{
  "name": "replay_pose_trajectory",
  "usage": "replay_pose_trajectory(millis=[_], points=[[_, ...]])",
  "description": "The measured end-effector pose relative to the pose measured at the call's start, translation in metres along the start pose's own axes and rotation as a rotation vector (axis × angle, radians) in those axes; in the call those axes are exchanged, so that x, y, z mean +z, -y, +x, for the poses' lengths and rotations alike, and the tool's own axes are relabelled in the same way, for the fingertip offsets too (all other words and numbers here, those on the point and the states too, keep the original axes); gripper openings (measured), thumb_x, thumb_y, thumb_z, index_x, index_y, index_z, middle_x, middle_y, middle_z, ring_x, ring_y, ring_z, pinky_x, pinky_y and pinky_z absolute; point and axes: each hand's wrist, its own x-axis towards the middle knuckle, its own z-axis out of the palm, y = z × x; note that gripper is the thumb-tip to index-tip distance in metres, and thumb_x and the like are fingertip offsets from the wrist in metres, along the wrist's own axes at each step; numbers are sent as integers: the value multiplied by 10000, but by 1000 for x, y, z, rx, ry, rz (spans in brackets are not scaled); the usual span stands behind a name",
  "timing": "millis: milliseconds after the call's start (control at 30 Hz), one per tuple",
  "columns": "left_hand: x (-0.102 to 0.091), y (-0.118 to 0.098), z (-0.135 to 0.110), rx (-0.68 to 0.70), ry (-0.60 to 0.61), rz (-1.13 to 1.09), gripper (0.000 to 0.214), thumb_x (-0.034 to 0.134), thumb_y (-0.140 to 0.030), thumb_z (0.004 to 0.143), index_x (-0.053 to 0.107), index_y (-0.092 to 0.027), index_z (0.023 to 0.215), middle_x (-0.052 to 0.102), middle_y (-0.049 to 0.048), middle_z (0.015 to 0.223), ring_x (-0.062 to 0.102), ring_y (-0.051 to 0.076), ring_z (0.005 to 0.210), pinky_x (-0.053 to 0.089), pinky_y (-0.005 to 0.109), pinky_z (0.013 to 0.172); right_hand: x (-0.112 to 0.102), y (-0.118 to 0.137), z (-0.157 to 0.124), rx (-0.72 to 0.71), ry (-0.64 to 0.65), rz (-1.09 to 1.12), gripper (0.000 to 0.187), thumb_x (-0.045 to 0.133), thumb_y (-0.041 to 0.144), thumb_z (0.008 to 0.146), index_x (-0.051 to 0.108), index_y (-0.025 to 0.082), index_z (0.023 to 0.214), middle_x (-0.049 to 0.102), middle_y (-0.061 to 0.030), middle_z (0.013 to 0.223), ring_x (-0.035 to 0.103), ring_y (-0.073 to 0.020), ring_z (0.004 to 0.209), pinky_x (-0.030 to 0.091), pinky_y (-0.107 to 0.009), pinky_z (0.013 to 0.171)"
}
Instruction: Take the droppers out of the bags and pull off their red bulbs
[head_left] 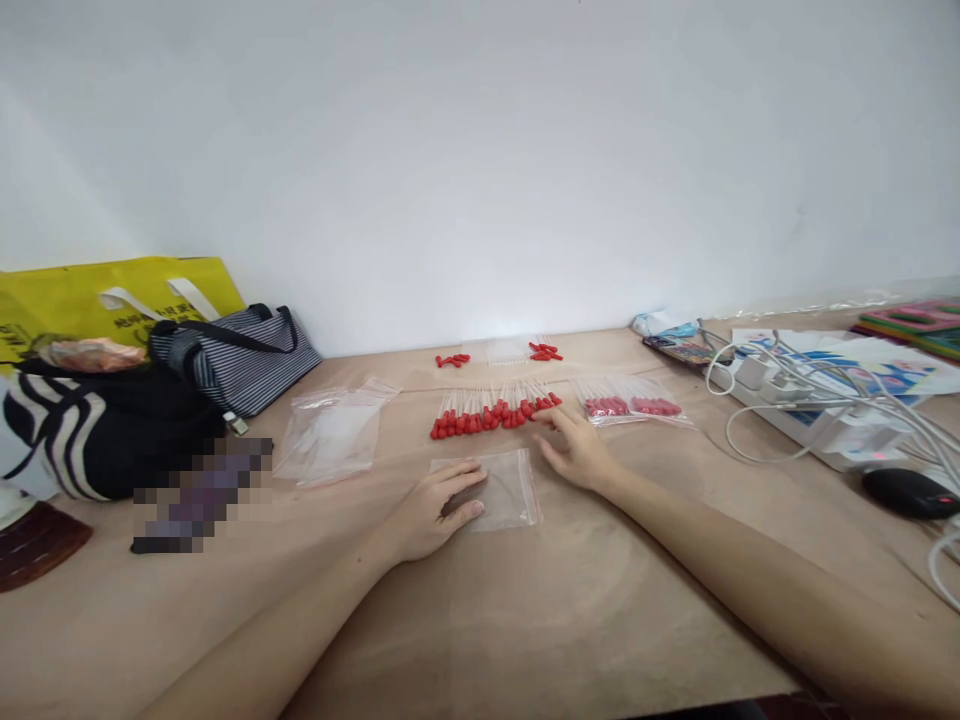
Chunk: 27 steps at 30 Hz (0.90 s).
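Nearest: left forearm (300, 610) and right forearm (742, 570), bare, reaching over the tabletop (525, 620). Left hand (433, 508) rests on a transparent zip bag (506, 490), covering its left part; thumb and fingers apart, nothing clamped. Right hand (576, 448) sits just right of the bag and slightly far, fingertips at the right end of a row of red-bulbed droppers (487, 418); its grip is apart too, can't tell if a finger touches a bulb. Row is mid-tabletop, far of the bag, bulbs near, thin see-through stems far. Handling, judged: very light; bulbs likely soft, rubbery, easy to hold; stems thin, slick, maybe fragile, material unclear. Best hold: pinch by the bulbs, or gather several side by side, no load on stems; crowded, so neighbours may roll. Bag probably limp and slippery; pin it flat, take it by the zip edge at right. Bagged droppers (652, 406) lie right of the row, more transparent bags (337, 430) left.
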Motion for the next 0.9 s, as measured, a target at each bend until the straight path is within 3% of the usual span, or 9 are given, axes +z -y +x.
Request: replay_pose_trajectory(millis=[133,267,367,500,633,700,767,833,900], points=[[-1,-2,0,0,-18,-10,373,468,-372,827,516,-243,1174,447,47,1308,409,208,1200,329,415,1004,-10,26,-17,-36,116,77,154,503,242,793,555,175,921,544,-58,788,512,-170,753,439,-313,692],[0,-2,0,-5,-5,2,382,456,-382,830,509,-241,1181,436,49,1316,402,206,1205,327,408,1007,-18,40,-23,-142,301,100,252,468,279,831,564,204,1051,515,-93,1029,492,-182,912,411,-349,807],[2,-1,-1,-19,1,10,398,459,-404,824,509,-237,1181,433,54,1317,382,214,1220,314,402,1017,-20,43,-25,-191,393,49,260,499,367,813,611,220,996,479,-97,1115,480,-197,953,393,-373,840],[1,7,1,-67,-77,8,422,510,-437,779,534,-227,1144,413,73,1322,391,241,1205,321,403,1004,-19,40,-26,-176,418,46,253,488,379,820,630,209,942,509,-92,1073,483,-192,956,400,-355,834],[-6,19,6,-202,-226,-26,457,548,-435,737,518,-188,1120,543,85,1144,531,217,1003,429,353,858,-18,38,-25,-181,458,96,259,500,378,814,619,195,952,541,-86,999,504,-181,917,414,-338,814],[-10,23,7,-287,-197,-30,489,581,-444,697,505,-181,1103,603,49,956,570,175,784,463,293,685,-18,39,-25,-183,453,103,253,508,375,810,615,194,951,541,-88,1010,507,-181,929,411,-340,825],[-12,23,7,-329,-106,-37,405,580,-460,685,547,-174,969,589,-4,747,529,134,614,415,238,551,-18,38,-25,-176,436,93,245,503,371,815,612,198,950,539,-88,1028,506,-182,951,405,-344,836],[-15,21,6,-314,-28,-39,303,540,-465,710,555,-169,772,531,-32,612,490,118,556,366,214,505,-19,35,-24,-161,391,57,237,496,364,820,608,202,952,541,-89,1036,509,-185,955,401,-348,835],[-23,21,4,-306,-30,-15,289,499,-450,734,532,-168,683,519,-30,594,487,120,567,361,210,515,-22,28,-21,-136,301,-9,226,493,349,820,609,199,944,547,-94,1030,515,-190,938,402,-348,820]])
